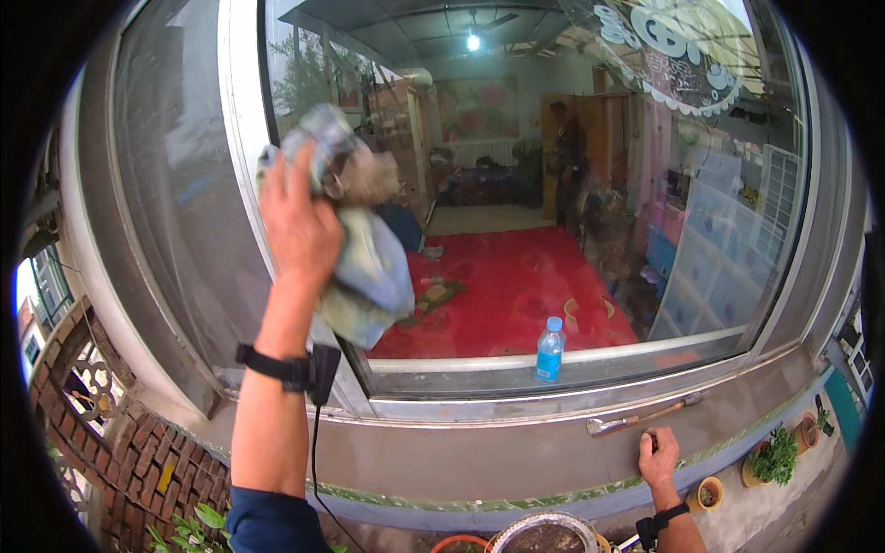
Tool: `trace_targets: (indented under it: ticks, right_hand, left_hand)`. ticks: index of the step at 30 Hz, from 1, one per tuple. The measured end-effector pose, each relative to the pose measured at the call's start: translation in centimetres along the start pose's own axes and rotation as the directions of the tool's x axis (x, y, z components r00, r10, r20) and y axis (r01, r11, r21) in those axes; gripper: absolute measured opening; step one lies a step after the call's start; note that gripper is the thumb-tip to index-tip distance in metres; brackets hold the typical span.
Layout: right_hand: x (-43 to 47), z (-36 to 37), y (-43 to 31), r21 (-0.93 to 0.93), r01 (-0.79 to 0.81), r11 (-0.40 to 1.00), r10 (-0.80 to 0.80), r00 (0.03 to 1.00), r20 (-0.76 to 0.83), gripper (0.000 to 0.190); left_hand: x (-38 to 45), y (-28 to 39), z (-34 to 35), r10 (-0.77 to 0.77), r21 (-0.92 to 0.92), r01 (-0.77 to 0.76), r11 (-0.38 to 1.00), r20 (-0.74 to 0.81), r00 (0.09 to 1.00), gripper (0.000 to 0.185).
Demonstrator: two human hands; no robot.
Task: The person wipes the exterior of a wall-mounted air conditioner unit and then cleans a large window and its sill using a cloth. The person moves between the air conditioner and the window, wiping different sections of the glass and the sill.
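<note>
My left hand (301,221) presses a bunched, patterned cloth (370,269) against the left part of a large window pane (484,276), beside the white upright frame (245,138). The cloth is blurred, and its lower folds hang beside my wrist. My right hand (658,453) rests with curled fingers at the front edge of the outer sill (442,449); nothing shows in it. Just beyond it on the sill lies a wooden-handled tool (646,417) with a metal end. A bottle with a blue cap and label (550,352) stands at the foot of the pane, seemingly behind the glass.
Below the sill stand a large round planter (546,536), a small pot (706,493) and a leafy potted plant (773,456). A black cable (316,449) hangs from my left wrist strap. A brick wall (148,470) is at left. Through the glass, a red-covered surface (511,290) shows.
</note>
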State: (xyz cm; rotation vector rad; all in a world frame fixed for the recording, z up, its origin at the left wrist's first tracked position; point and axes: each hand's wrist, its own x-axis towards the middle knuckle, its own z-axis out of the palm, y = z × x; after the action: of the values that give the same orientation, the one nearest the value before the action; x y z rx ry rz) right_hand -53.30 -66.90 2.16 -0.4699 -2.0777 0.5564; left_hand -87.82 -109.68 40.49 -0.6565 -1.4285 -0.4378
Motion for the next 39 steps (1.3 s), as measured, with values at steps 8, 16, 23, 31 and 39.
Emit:
trace_targets:
  ticks: [8,16,23,31,39]
  right_hand:
    - [0.0,0.4,0.0,-0.024,-0.034,0.999,0.034,0.999,-0.02,0.01]
    - [-0.2,0.2,0.6,-0.053,-0.002,0.999,0.002,1.0,0.003,0.009]
    - [-0.4,0.1,0.5,0.003,-0.015,1.0,0.015,1.0,0.0,0.009]
    - [-0.4,0.1,0.6,-0.008,-0.001,1.0,0.001,1.0,0.007,0.009]
    - [-0.2,0.0,0.2,0.0,0.045,0.999,-0.045,0.999,-0.003,0.009]
  left_hand:
    - [-3.3,9.0,4.9,0.175,-0.091,-0.173,0.981,0.013,0.984,0.075]
    - [-9.7,18.3,6.0,0.532,-0.429,-0.43,0.794,0.149,0.833,0.049]
    - [-0.1,2.6,2.8,0.117,0.011,-0.117,0.993,-0.084,0.99,0.074]
    - [6.9,5.0,7.5,-0.113,0.152,0.175,0.973,-0.348,0.931,0.073]
    - [-1.1,26.6,9.5,0.453,-0.303,-0.417,0.857,0.057,0.89,0.068]
